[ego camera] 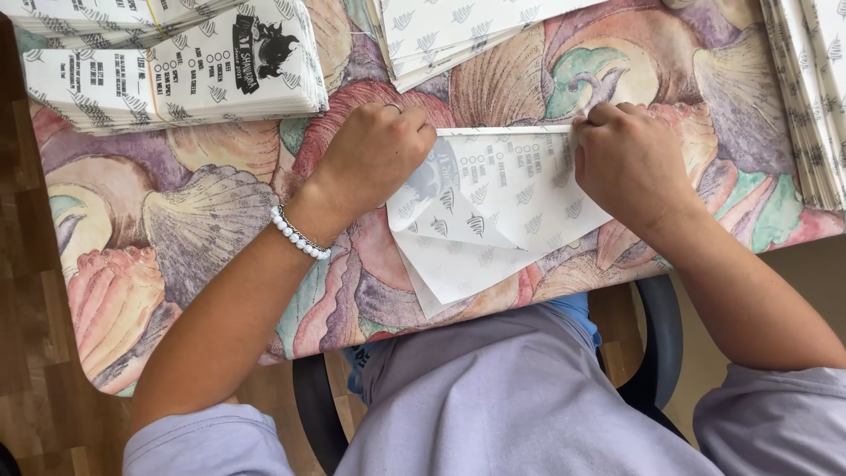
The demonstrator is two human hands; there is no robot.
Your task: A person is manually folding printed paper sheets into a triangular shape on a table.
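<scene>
Both hands (374,154) (626,159) on folded sheet's (502,211) top edge

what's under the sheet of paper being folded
The shell-patterned tablecloth shows around and under the folded paper sheet. Left hand and right hand press its top edge; the cloth beneath is covered.

A small food-business or home workroom, seen from above. A desk (176,229) wears a soft cloth printed with large pastel seashells. Around its edges sit 3 thick stacks of identical white printed paper sheets (176,66), the kind used as food wrappers or bags, patterned with small leaf marks. Wood-plank flooring (26,335) shows at the left, and a dark round chair seat (656,353) sits below the desk.
</scene>
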